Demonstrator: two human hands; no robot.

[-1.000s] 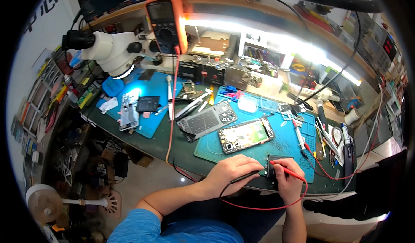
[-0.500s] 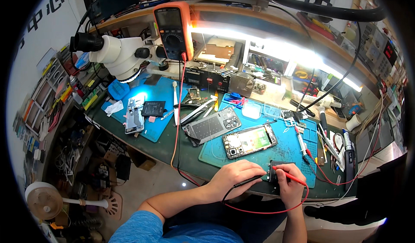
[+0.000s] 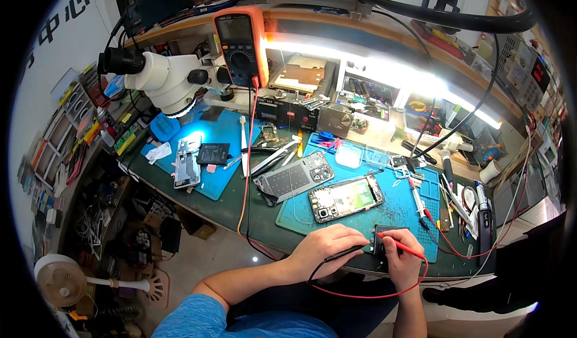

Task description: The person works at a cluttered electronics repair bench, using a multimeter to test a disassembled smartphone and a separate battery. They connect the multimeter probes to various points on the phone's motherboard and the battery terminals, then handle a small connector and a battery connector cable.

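Observation:
My left hand (image 3: 327,249) grips a black multimeter probe (image 3: 344,253), its tip pointing right at a small black rectangular part (image 3: 390,233) by the bench's near edge. In my right hand (image 3: 402,255) is a red multimeter probe (image 3: 401,247), angled so its tip is at the same part's left side. Whether either tip touches is too small to tell. Just beyond my hands lies an opened phone (image 3: 347,198) with its insides showing. A dark phone back cover (image 3: 294,178) rests to its left. The orange multimeter (image 3: 240,46) stands upright at the back.
A blue work mat (image 3: 300,208) covers the bench's middle. Back left stands a white microscope (image 3: 162,76), over another phone (image 3: 187,166) and a black battery (image 3: 213,153). Tweezers and pens (image 3: 460,202) lie at right. A red lead (image 3: 247,181) hangs over the front edge. A fan (image 3: 62,278) stands lower left.
Almost nothing differs. Both hands keep their places with the probes at the black part, and the view has shifted very slightly.

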